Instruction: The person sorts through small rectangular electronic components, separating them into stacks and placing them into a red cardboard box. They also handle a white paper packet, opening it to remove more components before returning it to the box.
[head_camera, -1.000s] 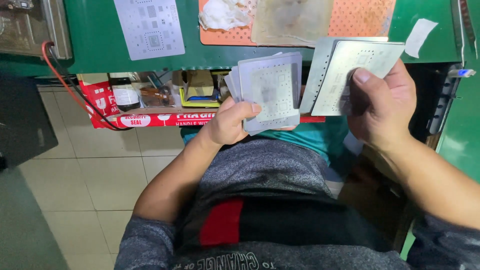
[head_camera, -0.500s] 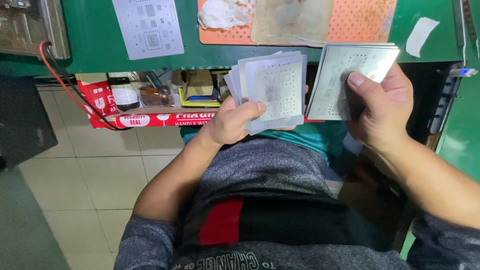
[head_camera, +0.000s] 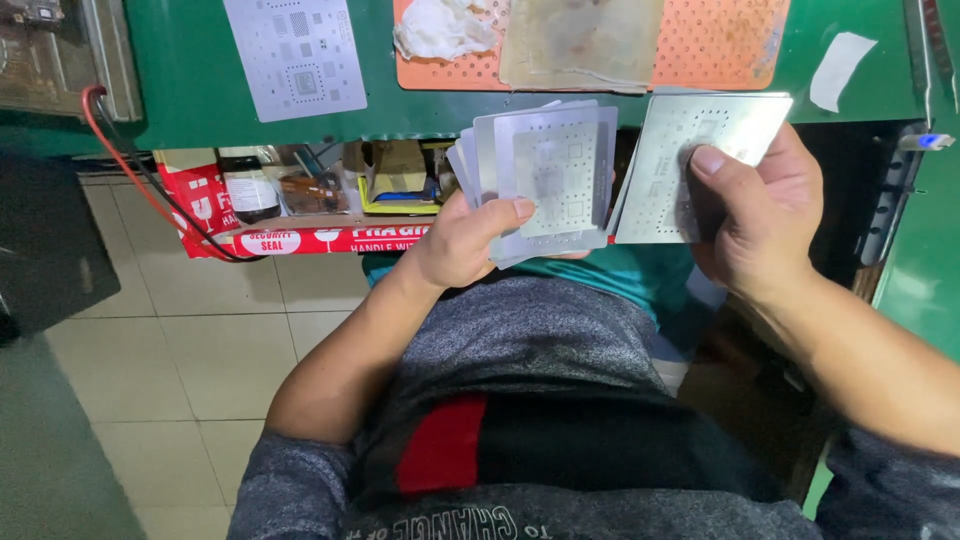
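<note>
Both arms come up from the lap, elbows bent, hands held up in front of the green table (head_camera: 180, 90) edge. Right hand (head_camera: 760, 215) is closed on one thin metal sheet (head_camera: 690, 150) w/ tiny holes, thumb flat on its face, fingers behind. Sheet is upright, tilted a bit, top edge over the table rim. Left hand (head_camera: 465, 245) grips a fanned stack of metal sheets (head_camera: 550, 170), thumb on the front one, rest of the fingers hidden behind. Stack sits just beside the single sheet, edges nearly touching.

Under the table is a red box (head_camera: 215, 210), open on the side facing the cam. Inside: a dark jar (head_camera: 245, 190), some small tools, a yellow & tan bit; can't tell more.

On the table: an orange mat (head_camera: 730, 40) w/ a white rag (head_camera: 435, 30) and a dull plate (head_camera: 580, 45) on it, another holed sheet lying flat (head_camera: 295, 55), a white scrap (head_camera: 838, 70). A red wire (head_camera: 130, 175) hangs down at left.
</note>
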